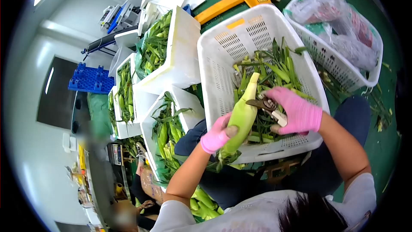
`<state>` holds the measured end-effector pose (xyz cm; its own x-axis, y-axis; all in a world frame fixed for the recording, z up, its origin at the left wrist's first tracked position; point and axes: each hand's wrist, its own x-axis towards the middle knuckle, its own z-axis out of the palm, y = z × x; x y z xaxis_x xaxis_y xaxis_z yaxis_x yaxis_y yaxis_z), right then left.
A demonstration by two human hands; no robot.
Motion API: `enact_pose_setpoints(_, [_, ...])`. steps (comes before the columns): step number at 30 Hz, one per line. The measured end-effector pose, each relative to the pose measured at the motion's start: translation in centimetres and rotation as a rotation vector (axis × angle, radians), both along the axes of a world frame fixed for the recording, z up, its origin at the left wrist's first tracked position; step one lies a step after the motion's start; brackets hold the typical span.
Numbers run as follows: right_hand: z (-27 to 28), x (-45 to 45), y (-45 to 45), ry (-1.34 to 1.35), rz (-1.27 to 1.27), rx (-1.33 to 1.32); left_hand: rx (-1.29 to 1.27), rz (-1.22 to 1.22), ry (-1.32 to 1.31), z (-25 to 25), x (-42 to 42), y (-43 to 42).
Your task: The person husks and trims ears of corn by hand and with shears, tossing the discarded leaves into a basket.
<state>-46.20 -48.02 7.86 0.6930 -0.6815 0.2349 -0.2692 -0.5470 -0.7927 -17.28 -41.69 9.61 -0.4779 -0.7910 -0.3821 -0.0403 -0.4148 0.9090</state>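
My left hand (220,135), in a pink glove, is closed round the lower part of an ear of corn (243,122) in its pale green husk. The ear stands tilted over the white crate, its cut-looking pale stem end up. In its pink glove, my right hand (296,111) grips a cutting tool (279,118) with a dark blade and a pale handle. The blade lies against the ear just below the stem; whether it has one blade or two I cannot tell. Green husk leaves and stem pieces (280,74) lie beneath both hands in the crate.
The white slotted crate (216,60) stands before my knees. White foam boxes (185,56) of unpeeled corn are at left. Another crate (332,62) at right holds plastic-wrapped bundles. Behind is a yellow pallet jack (221,7). Another person's hand (147,204) shows at lower left.
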Motion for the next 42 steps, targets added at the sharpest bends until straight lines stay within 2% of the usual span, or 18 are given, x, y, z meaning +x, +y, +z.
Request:
enact_pose_setpoints(3, [-0.9, -0.3, 0.2, -0.005, -0.024, -0.120, 0.155, -0.101, 0.106, -0.5, 0.3, -0.8])
enact_pose_setpoints(6, [-1.9, 0.4, 0.8, -0.120, -0.049, 0.007, 0.216, -0.181, 0.149, -0.4, 0.1, -2.4])
enact_pose_setpoints(13, [-2.1, 2.0, 2.5, -0.099, -0.182, 0.400, 0.301, -0.343, 0.200, -1.1, 3.6, -5.6])
enact_pose_setpoints(14, [-2.6, 2.2, 2.7, -0.130, -0.204, 0.438, 0.355, -0.355, 0.029, -0.8, 4.8, -6.4])
enact_pose_setpoints(15, [-3.7, 2.6, 1.9, -0.171, -0.238, 0.237, 0.077, -0.435, -0.201, 0.2, 4.0, -6.7])
enact_pose_setpoints(17, [-3.9, 1.8, 0.4, -0.425, -0.226, 0.965, -0.481, -0.563, -0.656, 2.8, 1.7, -6.6])
enact_pose_setpoints(18, [-2.6, 0.6, -0.5, -0.336, -0.153, 1.180, -0.592, -0.639, -0.885, 4.3, 0.7, -6.3])
enact_pose_setpoints(19, [0.3, 0.4, 0.0, -0.343, -0.074, 1.246, -0.679, -0.713, -1.014, 5.3, -0.5, -5.8])
enact_pose_setpoints(21, [-2.6, 2.0, 1.0, -0.384, 0.014, 1.073, -0.866, -0.850, -1.281, 6.5, -2.9, -5.4])
enact_pose_setpoints(23, [-2.4, 2.9, 2.5, -0.311, 0.026, 1.052, -1.146, -0.586, -1.315, 5.4, -3.7, -2.7])
enact_pose_setpoints(25, [-3.0, 2.9, 2.9, -0.449, -0.039, 1.051, -1.385, -0.206, -1.276, 4.7, -3.9, -0.6])
enact_pose_setpoints(27, [-2.2, 3.5, 3.8, -0.639, -0.137, 0.969, -1.151, 0.257, -1.017, 0.8, -3.8, 2.5])
enact_pose_setpoints(29, [-2.0, 3.7, 4.3, -0.501, -0.164, 0.763, -0.506, 0.695, -0.181, -2.5, -5.5, 4.3])
enact_pose_setpoints(31, [-3.0, 4.5, 5.1, -0.343, -0.123, 0.704, -0.150, 0.836, 0.197, -3.3, -5.9, 3.3])
enact_pose_setpoints(33, [-3.7, 4.8, 5.7, -0.312, -0.012, 0.727, 0.019, 0.816, 0.526, -4.5, -4.7, 2.4])
enact_pose_setpoints(35, [-2.5, 5.0, 6.1, -0.309, -0.067, 0.667, -0.002, 0.736, 0.402, -5.0, -3.1, 2.4])
enact_pose_setpoints(39, [-0.4, 3.4, 4.1, 0.037, -0.163, 0.442, -0.212, 0.696, -0.094, -3.2, -3.6, 3.1])
enact_pose_setpoints(42, [-2.2, 3.1, 3.7, -0.065, -0.130, 0.452, -0.241, 0.461, -0.228, -2.5, -2.9, 3.8])
